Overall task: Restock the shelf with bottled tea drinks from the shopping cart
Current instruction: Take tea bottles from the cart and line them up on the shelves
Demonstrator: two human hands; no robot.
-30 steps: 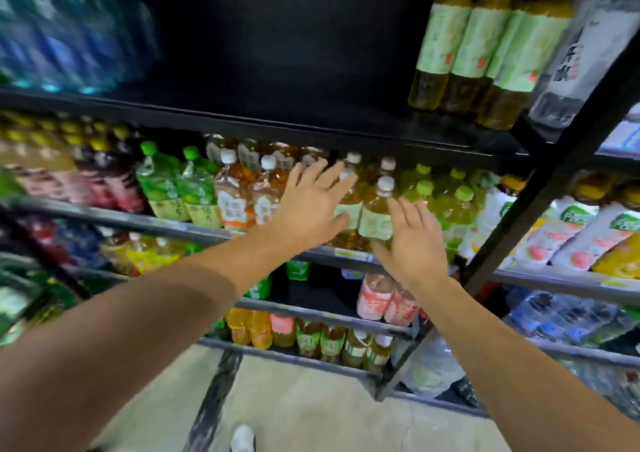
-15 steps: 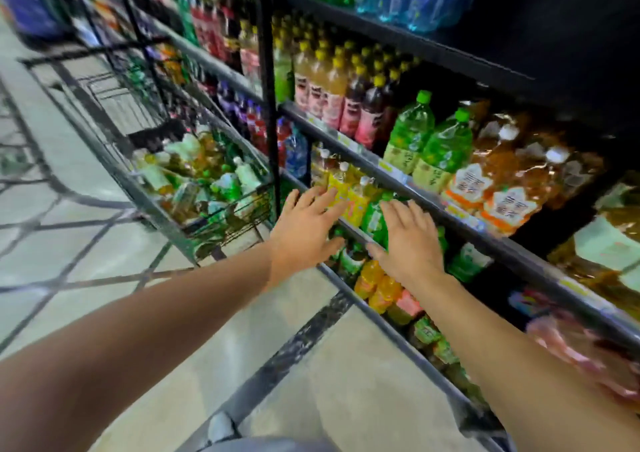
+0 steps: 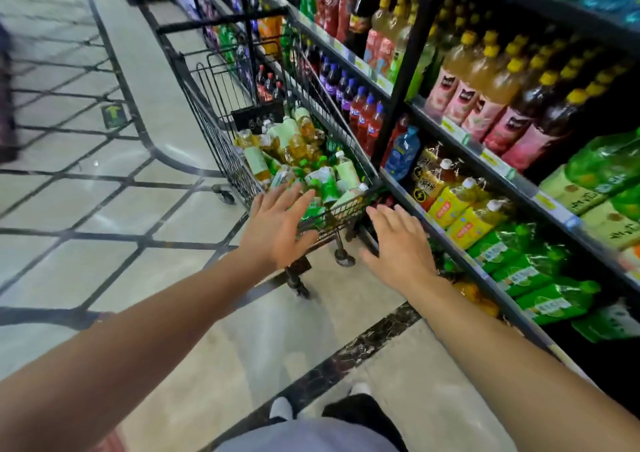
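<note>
— Bottled tea drinks (image 3: 313,164) lie heaped in our shopping cart (image 3: 214,129), tumbled on their sides across the basket from its near end to the far end, white and green caps pointing every way.

— And our hands?

— Both hold nothing. Our left hand (image 3: 277,230) is spread, fingers straight, reaching over the cart's near rim, fingertips just above the closest green-labelled bottles; we can't tell whether they touch. Our right hand (image 3: 398,247) is also released, fingers straight and slightly apart, hovering low beside the cart's near right corner, between the cart and the shelf (image 3: 460,254).

— Where does the cart stand?

— Along the shelf's front edge, its right side just beside the black upright (image 3: 405,70).

— What do we see on the shelf?

— On the lower tier near our right hand, yellow-labelled bottles (image 3: 460,209) and then green-wrapped bottles (image 3: 533,278) toward the near end. On the tier above, pink-labelled bottles with yellow caps (image 3: 485,101). Past the upright, blue bottles (image 3: 401,153) and darker soft drinks, blurred.

— And under us?

— Pale floor tiles (image 3: 104,209) with dark lines, and our shoes (image 3: 282,408) at the lower edge.
</note>
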